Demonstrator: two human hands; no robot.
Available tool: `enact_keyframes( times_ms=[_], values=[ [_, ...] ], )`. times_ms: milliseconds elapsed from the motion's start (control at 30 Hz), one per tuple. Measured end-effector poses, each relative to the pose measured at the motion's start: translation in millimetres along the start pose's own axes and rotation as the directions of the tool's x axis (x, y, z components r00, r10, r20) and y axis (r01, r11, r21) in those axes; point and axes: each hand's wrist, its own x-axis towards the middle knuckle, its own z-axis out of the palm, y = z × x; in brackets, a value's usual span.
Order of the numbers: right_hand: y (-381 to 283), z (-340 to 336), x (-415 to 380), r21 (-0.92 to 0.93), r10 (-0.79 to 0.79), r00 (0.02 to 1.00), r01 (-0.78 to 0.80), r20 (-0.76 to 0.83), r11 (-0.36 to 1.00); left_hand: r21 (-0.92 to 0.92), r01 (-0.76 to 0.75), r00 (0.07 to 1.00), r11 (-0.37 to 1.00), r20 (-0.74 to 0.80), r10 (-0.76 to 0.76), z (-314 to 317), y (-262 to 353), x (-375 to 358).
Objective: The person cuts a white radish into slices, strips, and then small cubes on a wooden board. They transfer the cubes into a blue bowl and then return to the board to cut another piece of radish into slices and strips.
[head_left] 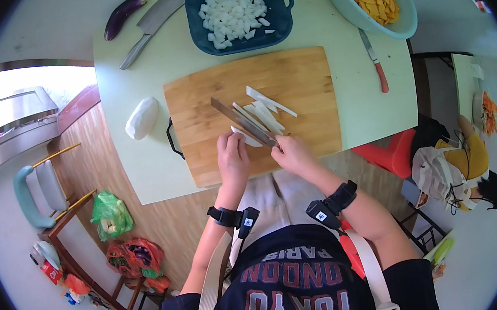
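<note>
On the wooden cutting board [301, 78], my right hand [294, 153] grips a knife [242, 120] whose blade points up and to the left. My left hand [232, 156] has its fingers pressed together on a white vegetable piece [248, 137], just left of the blade. Right of the blade lie several long white strips [266, 117], some overlapping. A whole peeled white vegetable [142, 118] rests on the table to the left of the board.
Behind the board stands a dark blue tray [196, 37] of diced white pieces. A cleaver [155, 20] and eggplant [123, 16] lie back left. A pale blue bowl [406, 20] of orange slices and a red-handled knife [375, 62] are at right. A co-worker [469, 151] is far right.
</note>
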Motion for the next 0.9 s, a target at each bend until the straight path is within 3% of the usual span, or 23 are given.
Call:
enact_keyframes(
  times_ms=[100,233,300,500,900],
  values=[
    [-3.8,-6.6,-15.4,0.012,-0.063,0.988,0.065,-0.141,0.998,-0.031,0.015,1.0,0.999,0.001,-0.015,-3.0,-0.7,-1.4],
    [-7.1,-14.9,-39.1,0.023,-0.094,0.977,0.1,-0.191,0.995,-0.077,0.007,1.0,0.997,-0.016,-0.009,-6.3,0.4,-3.5],
    [-3.2,-12.9,-48.3,-0.131,-0.149,0.968,0.124,-0.202,0.984,-0.083,0.008,1.0,0.997,0.0,-0.008,-6.4,-2.4,-4.5],
    [-16.5,-11.7,-72.2,-0.301,-0.101,0.993,0.08,-0.055,0.95,-0.004,-0.005,0.999,1.0,0.046,0.006,-8.1,-4.1,-1.1],
    [-11.7,-5.2,-66.1,-0.289,-0.087,0.996,0.085,0.007,0.954,-0.023,-0.021,1.0,1.0,0.0,0.021,-3.0,-10.8,-3.9]
  ],
)
